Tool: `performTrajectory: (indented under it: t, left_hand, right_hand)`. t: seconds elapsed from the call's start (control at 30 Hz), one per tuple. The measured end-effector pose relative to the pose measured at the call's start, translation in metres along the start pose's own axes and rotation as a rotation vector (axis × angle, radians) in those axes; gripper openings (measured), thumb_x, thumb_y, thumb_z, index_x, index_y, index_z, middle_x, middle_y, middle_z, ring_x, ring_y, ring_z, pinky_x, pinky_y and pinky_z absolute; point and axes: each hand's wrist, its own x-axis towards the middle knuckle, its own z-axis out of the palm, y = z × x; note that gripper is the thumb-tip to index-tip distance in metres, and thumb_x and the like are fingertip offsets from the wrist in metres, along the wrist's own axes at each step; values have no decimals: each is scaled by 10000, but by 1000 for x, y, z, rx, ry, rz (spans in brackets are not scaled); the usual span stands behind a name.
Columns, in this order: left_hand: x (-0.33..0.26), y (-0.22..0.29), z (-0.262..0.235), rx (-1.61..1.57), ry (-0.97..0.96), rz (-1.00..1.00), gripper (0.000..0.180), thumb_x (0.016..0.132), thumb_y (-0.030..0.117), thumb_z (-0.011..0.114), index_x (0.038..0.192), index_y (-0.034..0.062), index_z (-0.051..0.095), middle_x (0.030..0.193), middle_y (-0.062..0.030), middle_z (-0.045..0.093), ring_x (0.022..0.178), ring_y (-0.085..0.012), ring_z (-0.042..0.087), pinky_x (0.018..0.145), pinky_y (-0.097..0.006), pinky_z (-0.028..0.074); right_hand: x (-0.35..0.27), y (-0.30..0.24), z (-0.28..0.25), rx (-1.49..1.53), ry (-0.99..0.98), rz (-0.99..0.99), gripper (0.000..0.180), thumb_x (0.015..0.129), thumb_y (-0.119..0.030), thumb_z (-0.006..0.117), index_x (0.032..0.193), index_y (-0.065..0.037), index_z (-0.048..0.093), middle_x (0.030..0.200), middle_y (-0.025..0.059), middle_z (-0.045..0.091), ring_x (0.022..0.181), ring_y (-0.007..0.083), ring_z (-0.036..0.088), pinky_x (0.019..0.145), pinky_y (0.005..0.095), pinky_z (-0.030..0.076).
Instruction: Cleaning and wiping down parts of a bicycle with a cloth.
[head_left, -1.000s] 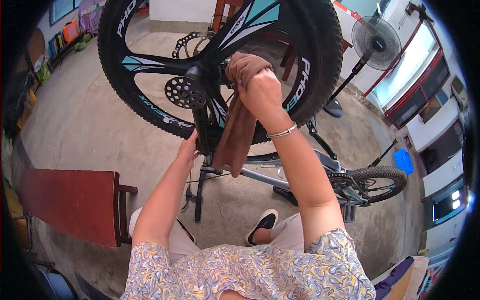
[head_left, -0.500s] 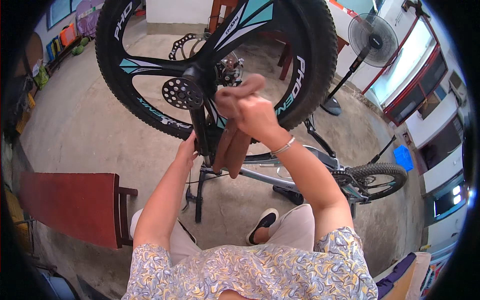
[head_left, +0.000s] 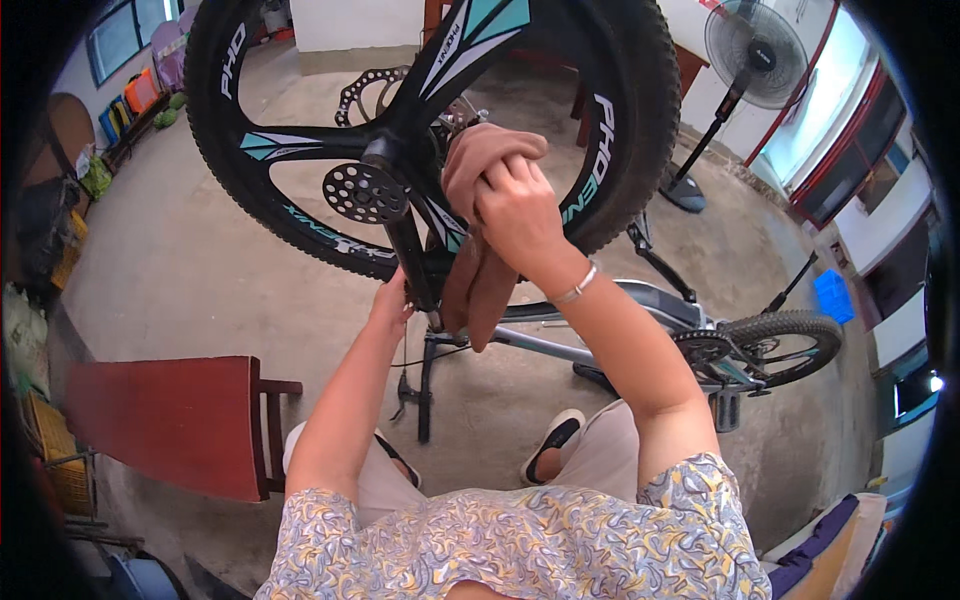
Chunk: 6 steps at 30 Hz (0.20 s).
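A bicycle stands upside down in front of me, with its black three-spoke front wheel [head_left: 405, 125] raised toward the far side. My right hand [head_left: 525, 215] is closed on a brown cloth [head_left: 480, 290], pressing a bunched part near the wheel hub while the rest hangs down. Lower and to the left, my left hand [head_left: 393, 305] grips the black fork leg [head_left: 412, 255]; most of its fingers are hidden behind it. A round disc with many holes [head_left: 365, 192] shows at the fork's upper end. The cloth and right hand cover part of a spoke.
The frame [head_left: 560, 342] stretches right to the rear wheel [head_left: 790, 350]. A red wooden bench [head_left: 170, 425] stands at left. Farther right are a standing fan [head_left: 755, 60] and a blue crate [head_left: 832, 296]. Handlebar parts [head_left: 425, 390] reach the concrete floor between my feet.
My right hand has turned slightly and now presses the cloth's upper bunch closer to the hub area. The left hand keeps its hold on the fork. The whole view has shifted slightly.
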Motion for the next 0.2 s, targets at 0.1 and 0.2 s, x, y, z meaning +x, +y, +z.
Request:
performTrajectory:
  t: [0.1,0.2]
  left_hand:
    - [-12,2,10,-10,10,60,447,811,549,565,956,128,608,926,-15,588,896,-167,496,815,-343,356]
    - [1,-8,7,10,240,118,670,814,450,584,1336,134,305,1208,-52,466,1098,-202,449,945,-454,323]
  right_hand:
    - [-41,-16,8,158,-160,162,294,614,-84,645,906,-61,624,879,97,579,855,289,569,735,377,478]
    - [-67,-24,10,340,-251,301,385,587,-93,674,964,-86,595,956,121,602,926,317,582,823,347,471]
